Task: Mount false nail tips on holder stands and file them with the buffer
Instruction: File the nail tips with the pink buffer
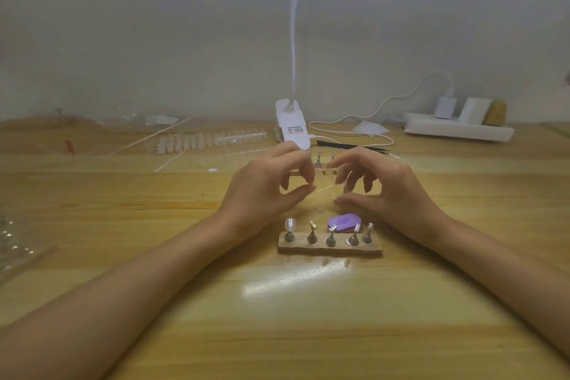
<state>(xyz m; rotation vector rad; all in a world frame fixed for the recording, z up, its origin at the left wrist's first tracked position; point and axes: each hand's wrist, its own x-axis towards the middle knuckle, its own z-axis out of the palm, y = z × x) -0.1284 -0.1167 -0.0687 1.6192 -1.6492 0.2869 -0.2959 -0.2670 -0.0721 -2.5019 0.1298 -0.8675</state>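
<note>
As left hand (265,191) pinches clear tip (312,188) (perhaps), right hand (391,191) curls loosely near stands (330,239).

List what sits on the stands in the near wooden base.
The leftmost stand carries a clear nail tip; the other four look bare. Any adhesive there is too small to tell.

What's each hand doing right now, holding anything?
Left hand: pinching a thin clear piece between thumb and forefinger.
Right hand: fingers curled; whether it holds anything cannot be told.
</note>
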